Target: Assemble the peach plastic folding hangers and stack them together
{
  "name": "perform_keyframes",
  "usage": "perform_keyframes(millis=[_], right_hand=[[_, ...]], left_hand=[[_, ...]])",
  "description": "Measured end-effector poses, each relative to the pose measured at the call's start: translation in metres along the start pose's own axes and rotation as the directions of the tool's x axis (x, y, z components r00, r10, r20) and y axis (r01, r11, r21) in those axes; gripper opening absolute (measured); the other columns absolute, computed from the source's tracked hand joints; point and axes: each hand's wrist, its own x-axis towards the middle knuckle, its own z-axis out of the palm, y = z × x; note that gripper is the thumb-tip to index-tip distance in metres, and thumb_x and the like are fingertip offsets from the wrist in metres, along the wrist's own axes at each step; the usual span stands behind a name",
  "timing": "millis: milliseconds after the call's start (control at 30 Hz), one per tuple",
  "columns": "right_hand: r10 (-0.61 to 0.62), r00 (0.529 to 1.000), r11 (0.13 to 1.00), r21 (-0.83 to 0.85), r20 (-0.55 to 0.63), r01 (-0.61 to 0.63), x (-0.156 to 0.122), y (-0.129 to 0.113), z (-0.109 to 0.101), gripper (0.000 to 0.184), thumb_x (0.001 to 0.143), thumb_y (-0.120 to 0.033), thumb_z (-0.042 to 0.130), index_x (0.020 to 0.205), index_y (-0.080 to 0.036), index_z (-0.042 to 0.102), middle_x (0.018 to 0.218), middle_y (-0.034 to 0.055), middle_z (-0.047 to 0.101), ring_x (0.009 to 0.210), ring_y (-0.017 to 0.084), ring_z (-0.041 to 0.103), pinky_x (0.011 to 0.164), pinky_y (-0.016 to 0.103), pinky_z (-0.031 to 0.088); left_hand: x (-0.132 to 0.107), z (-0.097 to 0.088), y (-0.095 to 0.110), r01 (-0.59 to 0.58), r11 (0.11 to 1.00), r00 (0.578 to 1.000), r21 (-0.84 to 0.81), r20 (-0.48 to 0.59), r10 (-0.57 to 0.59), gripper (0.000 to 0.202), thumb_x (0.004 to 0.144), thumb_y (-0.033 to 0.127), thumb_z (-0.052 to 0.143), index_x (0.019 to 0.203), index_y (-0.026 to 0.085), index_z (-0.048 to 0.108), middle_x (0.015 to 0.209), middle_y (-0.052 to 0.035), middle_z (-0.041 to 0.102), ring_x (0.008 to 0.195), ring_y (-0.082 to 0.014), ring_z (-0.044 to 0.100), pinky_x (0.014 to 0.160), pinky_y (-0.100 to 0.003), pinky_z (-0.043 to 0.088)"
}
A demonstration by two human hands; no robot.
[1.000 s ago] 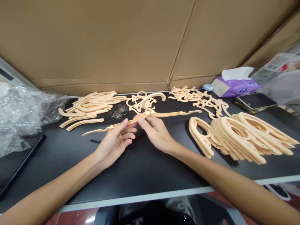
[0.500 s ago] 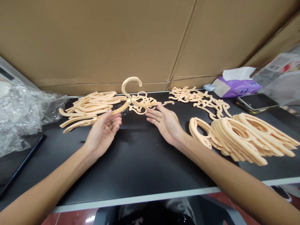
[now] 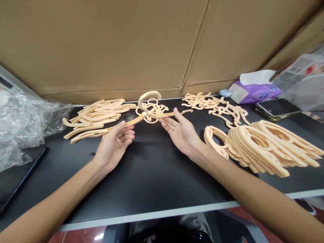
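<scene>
A cream plastic hanger (image 3: 143, 116) with its arms spread is held above the black table (image 3: 152, 175). My left hand (image 3: 115, 143) is closed on its left arm, thumb on top and fingers curled beneath. On the other side, my right hand (image 3: 182, 133) grips the right arm between thumb and fingers. The hanger's hook (image 3: 149, 96) points up and leans toward the back. Behind it lies a small heap of hook pieces (image 3: 158, 109), partly covered by the hanger. A pile of loose hanger arms (image 3: 101, 111) rests beyond my left hand.
At right stand stacked folded hangers (image 3: 258, 145), with more small pieces (image 3: 222, 108) behind them. A purple tissue pack (image 3: 258, 91) and a phone (image 3: 278, 109) lie at the back right. Clear plastic wrap (image 3: 32, 118) covers the left side. A cardboard wall (image 3: 113, 47) rises behind.
Both hands have shifted slightly right with the hanger. Its hook has dropped a little and tilted toward the back. The piles lie as before.
</scene>
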Motion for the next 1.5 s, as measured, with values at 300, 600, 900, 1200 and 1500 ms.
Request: perform_keyframes(millis=[300,600,900,1200,1500], right_hand=[[-0.15,0.988,0.988,-0.028,-0.028,0.149,0.001,0.004,-0.002,0.025,0.095,-0.016,0.06,0.111,-0.028,0.045,0.076,-0.0022,0.074,0.08,0.016,0.076,0.075,0.027,0.06],[-0.128,0.989,0.988,-0.077,0.074,0.133,0.001,0.003,-0.005,0.02,0.092,-0.039,0.063,0.1,-0.021,0.066,0.082,0.0033,0.074,0.083,0.017,0.073,0.074,0.028,0.057],[-0.168,0.985,0.982,-0.08,0.043,0.171,0.005,0.006,-0.008,0.016,0.08,-0.026,0.077,0.082,-0.021,0.062,0.071,-0.0024,0.067,0.07,0.012,0.065,0.074,0.027,0.056],[-0.189,0.981,0.979,-0.068,0.038,0.191,0.005,0.006,-0.01,0.016,0.08,-0.025,0.078,0.082,-0.021,0.062,0.071,-0.0029,0.066,0.07,0.011,0.064,0.072,0.026,0.056],[-0.233,0.972,0.97,-0.055,0.031,0.235,0.008,0.001,-0.013,0.019,0.081,-0.028,0.079,0.081,-0.022,0.061,0.07,-0.0038,0.065,0.069,0.01,0.063,0.072,0.026,0.056]], left_hand=[[-0.001,-0.001,-0.003,-0.009,1.0,1.0,0.009,0.023,0.009,0.035,0.102,0.019,0.051,0.081,0.004,0.075,0.063,-0.0047,0.07,0.05,-0.0066,0.064,0.048,-0.011,0.053],[-0.001,0.0,-0.002,-0.023,1.0,1.0,0.008,-0.001,0.023,0.033,0.1,0.021,0.054,0.08,0.005,0.074,0.064,-0.0049,0.069,0.051,-0.0064,0.064,0.048,-0.011,0.053],[0.006,-0.004,-0.003,-0.092,0.996,0.996,0.011,0.001,0.092,0.018,0.095,0.022,0.063,0.084,0.01,0.07,0.075,-0.0038,0.071,0.061,-0.0084,0.068,0.053,-0.014,0.054],[0.024,-0.021,0.009,-0.294,0.956,0.956,0.026,-0.004,0.294,0.019,0.085,0.006,0.067,0.099,0.015,0.056,0.083,-0.006,0.073,0.082,-0.0183,0.075,0.09,-0.035,0.061],[0.02,-0.023,-0.001,-0.448,0.827,0.888,0.339,0.272,0.37,0.042,0.07,0.026,0.087,0.107,0.017,0.069,0.092,-0.0029,0.072,0.087,-0.0153,0.071,0.09,-0.029,0.059]])
